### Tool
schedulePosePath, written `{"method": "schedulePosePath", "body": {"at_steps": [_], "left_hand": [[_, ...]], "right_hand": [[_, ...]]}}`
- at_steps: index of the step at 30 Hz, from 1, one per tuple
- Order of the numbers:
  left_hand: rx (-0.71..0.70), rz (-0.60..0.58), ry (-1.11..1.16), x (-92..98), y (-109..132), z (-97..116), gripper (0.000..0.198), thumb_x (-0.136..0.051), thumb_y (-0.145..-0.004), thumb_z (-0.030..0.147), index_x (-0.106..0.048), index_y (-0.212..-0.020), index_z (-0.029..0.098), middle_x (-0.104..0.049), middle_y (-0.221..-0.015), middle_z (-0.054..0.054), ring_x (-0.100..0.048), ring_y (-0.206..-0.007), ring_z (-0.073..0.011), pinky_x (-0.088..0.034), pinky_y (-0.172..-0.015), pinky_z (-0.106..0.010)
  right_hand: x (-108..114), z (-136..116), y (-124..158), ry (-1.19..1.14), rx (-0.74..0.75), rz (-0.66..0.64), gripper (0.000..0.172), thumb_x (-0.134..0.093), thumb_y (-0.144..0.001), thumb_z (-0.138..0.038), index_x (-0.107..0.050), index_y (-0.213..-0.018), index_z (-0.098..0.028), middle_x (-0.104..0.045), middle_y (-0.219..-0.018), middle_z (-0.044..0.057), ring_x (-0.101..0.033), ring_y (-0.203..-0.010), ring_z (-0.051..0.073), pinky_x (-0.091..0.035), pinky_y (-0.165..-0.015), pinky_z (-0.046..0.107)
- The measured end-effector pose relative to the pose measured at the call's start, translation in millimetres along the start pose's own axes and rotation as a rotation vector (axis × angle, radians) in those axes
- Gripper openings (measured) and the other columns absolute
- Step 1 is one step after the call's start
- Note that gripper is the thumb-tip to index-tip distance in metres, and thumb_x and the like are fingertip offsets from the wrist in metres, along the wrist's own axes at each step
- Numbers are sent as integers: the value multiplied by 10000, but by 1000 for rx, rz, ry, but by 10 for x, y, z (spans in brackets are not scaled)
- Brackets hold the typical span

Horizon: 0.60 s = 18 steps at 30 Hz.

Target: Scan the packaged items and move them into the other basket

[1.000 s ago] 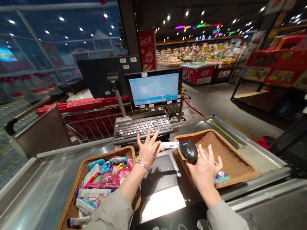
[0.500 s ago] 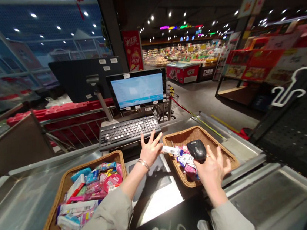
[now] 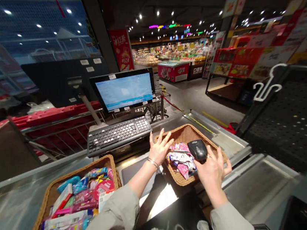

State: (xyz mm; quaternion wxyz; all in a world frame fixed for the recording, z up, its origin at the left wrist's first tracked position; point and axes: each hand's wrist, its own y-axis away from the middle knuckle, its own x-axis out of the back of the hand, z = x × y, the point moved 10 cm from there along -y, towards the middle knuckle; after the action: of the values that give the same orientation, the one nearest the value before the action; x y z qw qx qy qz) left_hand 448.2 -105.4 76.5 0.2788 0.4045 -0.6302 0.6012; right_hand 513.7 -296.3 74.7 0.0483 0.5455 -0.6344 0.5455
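Note:
In the head view my right hand [image 3: 212, 173] grips a black barcode scanner [image 3: 198, 150] over a wicker basket [image 3: 185, 131] on the right. Small pink and white packaged goods [image 3: 182, 162] lie in that basket, partly beneath the scanner. My left hand [image 3: 160, 150] hovers at the basket's left rim, fingers spread, with nothing seen in it. To the left, a second wicker basket [image 3: 112, 165] is filled with colourful packets and boxes [image 3: 80, 200]. Part of this pile is hidden by my left sleeve.
Beyond the hands stand a black keyboard [image 3: 119, 134] and a lit monitor [image 3: 125, 91] on the metal counter [image 3: 8, 207]. A dark second screen [image 3: 62, 81] faces away at left. White hooks [image 3: 267, 88] hang on a black panel at right.
A narrow white packet left my left hand, which has opened over the right basket's edge. The view has shifted rightward. My right hand still grips the scanner.

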Motion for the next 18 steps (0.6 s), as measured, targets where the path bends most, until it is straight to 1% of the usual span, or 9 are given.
{"method": "schedulePosePath", "body": {"at_steps": [3, 8, 12, 18], "left_hand": [[17, -7, 16, -7, -9, 27, 403, -506, -921, 381, -512, -1316, 298, -414, -1491, -55, -170, -1460, -272, 82, -1114, -692], [63, 0, 29, 63, 69, -58, 366, -449, -942, 408, -551, -1274, 296, -426, -1485, -46, -181, -1458, -272, 71, -1118, -686], [112, -5, 14, 172, 170, -169, 367, -450, -939, 397, -552, -1277, 297, -402, -1500, -41, -173, -1459, -283, 50, -1116, -693], [214, -2, -28, 378, 404, -405, 397, -493, -915, 403, -541, -1298, 310, -406, -1498, -56, -199, -1451, -296, 17, -1121, -688]], "right_hand": [[-8, 53, 13, 7, -1, 8, 387, -495, -820, -464, -682, -977, -163, -644, -1214, 130, -355, -1330, 320, -134, -1034, 533], [-55, 15, 23, -15, 3, 5, 393, -485, -820, -447, -675, -986, -146, -647, -1206, 135, -347, -1337, 312, -132, -1041, 536], [-133, -120, 19, -48, 19, -32, 432, -461, -833, -449, -652, -1073, -143, -641, -1216, 138, -350, -1332, 297, -162, -1024, 530], [-270, -421, 32, -81, 85, -96, 430, -451, -844, -453, -647, -1078, -149, -638, -1220, 134, -319, -1343, 298, -194, -993, 535]]}}
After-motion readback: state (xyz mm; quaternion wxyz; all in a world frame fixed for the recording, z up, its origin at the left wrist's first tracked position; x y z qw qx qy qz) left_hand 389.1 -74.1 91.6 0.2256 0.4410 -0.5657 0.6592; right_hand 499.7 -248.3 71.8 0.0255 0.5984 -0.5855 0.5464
